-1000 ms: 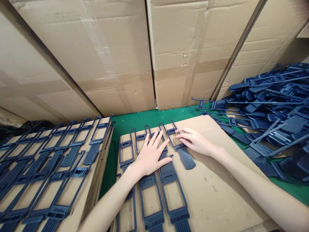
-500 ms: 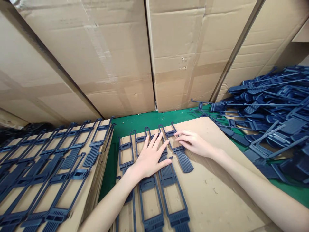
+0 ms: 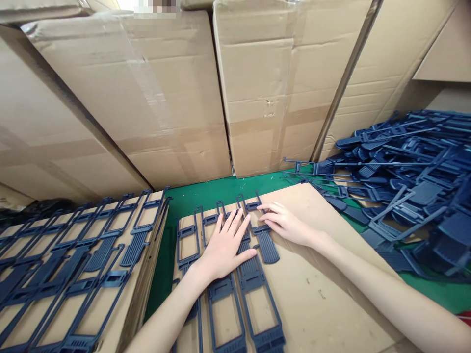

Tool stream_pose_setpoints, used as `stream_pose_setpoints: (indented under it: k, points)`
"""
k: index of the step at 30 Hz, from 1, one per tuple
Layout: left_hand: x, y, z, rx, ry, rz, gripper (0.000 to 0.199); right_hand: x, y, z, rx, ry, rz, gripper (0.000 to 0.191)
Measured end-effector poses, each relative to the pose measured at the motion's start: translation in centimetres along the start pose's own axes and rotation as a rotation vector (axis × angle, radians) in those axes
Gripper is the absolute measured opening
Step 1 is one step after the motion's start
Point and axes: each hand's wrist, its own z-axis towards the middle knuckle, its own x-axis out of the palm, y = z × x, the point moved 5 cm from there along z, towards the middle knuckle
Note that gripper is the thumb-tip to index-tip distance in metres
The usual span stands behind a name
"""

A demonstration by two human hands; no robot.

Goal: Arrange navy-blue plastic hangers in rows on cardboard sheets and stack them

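Observation:
Dark blue plastic frames with ribbed paddle ends lie in rows on a cardboard sheet (image 3: 316, 304). Spread flat across several of them, my left hand (image 3: 224, 250) is open and covers their middle parts. My right hand (image 3: 287, 223) has its bent fingers on the right rail of the rightmost plastic frame (image 3: 268, 245), near its upper end; the fingertips are partly hidden. That frame's paddle points toward me. Below my left hand, another frame (image 3: 263, 309) lies lengthwise with its ribbed part toward the far side.
To the left, a cardboard stack (image 3: 143, 294) bears more blue frames (image 3: 99, 255) in rows. A tangled heap of blue pieces (image 3: 408, 181) covers the right side. Large cardboard boxes (image 3: 176, 103) stand along the back of the green surface (image 3: 206, 190).
The rightmost frame has shifted left, closer to its neighbour, with my right hand at its rail. My left hand stays flat on the frames. The view has tilted up slightly.

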Motion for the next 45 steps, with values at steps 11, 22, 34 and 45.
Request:
stream_pose_setpoints:
  k: [11, 22, 34, 45]
  points:
    - [-0.2, 0.1, -0.1, 0.031, -0.045, 0.040, 0.071, -2.4, -1.7, 0.0, 0.083, -0.029, -0.032, 0.021]
    - [-0.1, 0.2, 0.0, 0.029, -0.062, 0.051, 0.072, -11.1, -13.3, -8.7, 1.134, 0.080, -0.826, 0.050]
    - [-0.1, 0.1, 0.0, 0.006, -0.030, 0.030, 0.073, -11.6, -13.5, -8.2, 1.064, 0.198, -0.743, 0.031]
    - [-0.1, 0.0, 0.0, 0.006, -0.019, 0.021, 0.074, -12.0, -12.4, -7.4, 0.951, -0.007, -0.814, 0.027]
